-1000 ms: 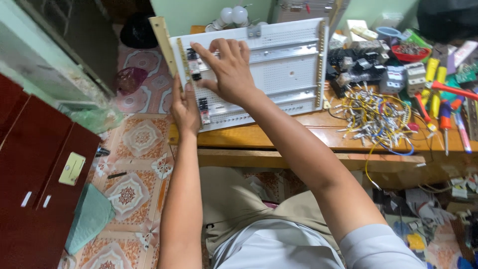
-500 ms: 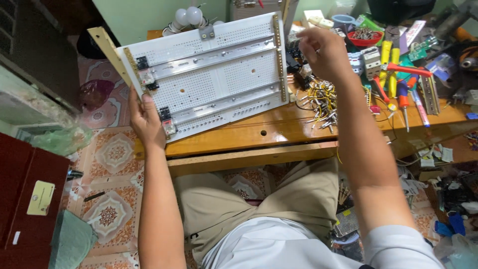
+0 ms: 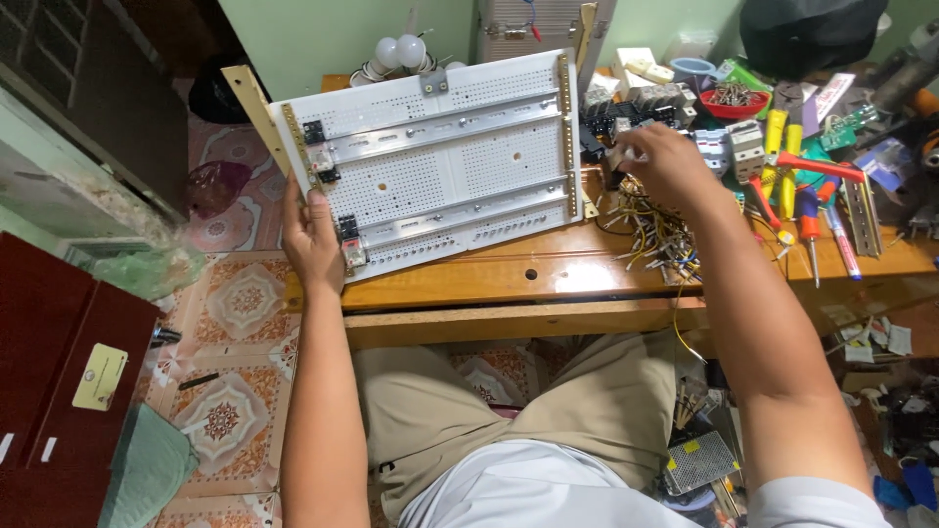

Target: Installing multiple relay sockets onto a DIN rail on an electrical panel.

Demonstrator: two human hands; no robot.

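The left hand gripped the left edge of the panel — thumb over the front near the brass strip, fingers curled behind. The panel was a white perforated plate with two metal rails crossing it lengthwise, and its long axis ran left to right across the bench, tilted slightly so the right end sat higher in the view. A few small black and white blocks were clipped on at the left end, just beside the thumb.

The right hand was off the panel, just past its right end, over a heap of loose wires and black blocks. Its fingers were bunched toward the thumb around something small and pale; what it pinched was too small to tell, and whether the grip was firm I cannot say.

So the panel lay to the left of the right hand, its near end beside that wrist, while the left hand was the one in contact with it. The clipped blocks sat at the far end from the right hand, well apart along the rails.

Further right lay screwdrivers, red-handled pliers and a red bowl of small parts — none touched by either hand.
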